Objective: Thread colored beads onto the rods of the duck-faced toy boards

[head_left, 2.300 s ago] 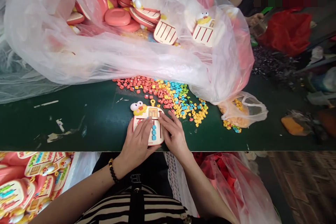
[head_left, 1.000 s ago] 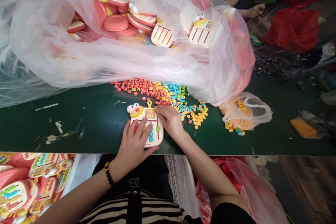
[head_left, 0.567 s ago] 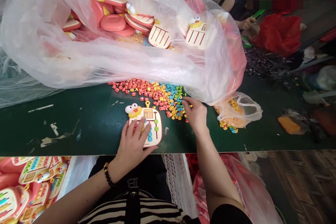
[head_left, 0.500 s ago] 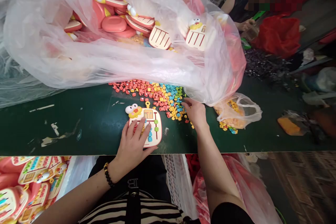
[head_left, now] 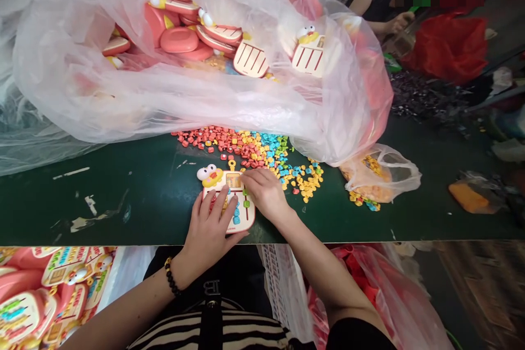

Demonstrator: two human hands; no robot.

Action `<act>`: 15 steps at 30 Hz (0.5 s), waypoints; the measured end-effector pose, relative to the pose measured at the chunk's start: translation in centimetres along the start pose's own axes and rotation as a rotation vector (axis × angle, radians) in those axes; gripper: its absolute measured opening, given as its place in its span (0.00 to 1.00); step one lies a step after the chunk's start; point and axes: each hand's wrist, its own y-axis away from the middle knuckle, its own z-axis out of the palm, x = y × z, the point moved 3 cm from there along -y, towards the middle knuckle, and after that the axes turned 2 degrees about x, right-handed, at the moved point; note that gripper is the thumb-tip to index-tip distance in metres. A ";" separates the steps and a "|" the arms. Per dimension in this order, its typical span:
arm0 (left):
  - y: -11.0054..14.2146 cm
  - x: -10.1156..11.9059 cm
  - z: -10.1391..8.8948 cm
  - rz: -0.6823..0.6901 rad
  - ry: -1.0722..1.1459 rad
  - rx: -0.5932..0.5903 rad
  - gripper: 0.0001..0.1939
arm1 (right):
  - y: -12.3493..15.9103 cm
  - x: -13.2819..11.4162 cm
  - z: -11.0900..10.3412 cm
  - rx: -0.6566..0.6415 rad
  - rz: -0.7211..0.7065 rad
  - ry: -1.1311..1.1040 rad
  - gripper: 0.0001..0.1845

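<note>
Looking down, we rest our left hand [head_left: 208, 227], fingers spread, on a cream plastic duck-topped board [head_left: 241, 219] on the scuffed dark green table [head_left: 123, 213]. Our right hand [head_left: 266, 194], fingers together, lies on the board's upper edge, near heaped coloured plastic beads [head_left: 246, 149] under a transparent plastic sack [head_left: 172, 104]; a co-worker's hand [head_left: 397, 23] is well apart, near a red bag [head_left: 449, 49].

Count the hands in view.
3. The person's left hand lies spread on the duck-topped toy board, the right hand rests at the board's upper right edge, and a co-worker's hand shows at the top right. Others may be hidden.
</note>
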 end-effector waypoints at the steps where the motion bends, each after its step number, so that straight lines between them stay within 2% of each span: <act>1: 0.0 0.0 0.0 0.002 0.000 -0.001 0.32 | 0.1 -0.5 0.4 -0.026 -0.036 -0.033 0.15; 3: 0.0 0.0 0.0 0.005 0.005 -0.010 0.32 | 0.4 -0.6 0.3 -0.083 -0.061 -0.136 0.14; 6: 0.0 0.0 0.0 -0.002 0.012 -0.018 0.32 | 1.0 0.6 -1.4 -0.168 -0.018 -0.291 0.12; 9: 0.0 0.0 0.0 -0.005 0.014 -0.018 0.31 | 1.7 3.1 -4.4 0.009 0.227 -0.176 0.11; 11: 0.0 0.0 -0.1 0.006 0.016 -0.017 0.31 | 2.5 4.1 -5.4 0.087 0.355 -0.056 0.10; 15: 0.0 0.0 -0.2 0.018 0.005 -0.008 0.31 | 3.7 4.4 -4.1 0.015 0.340 0.015 0.09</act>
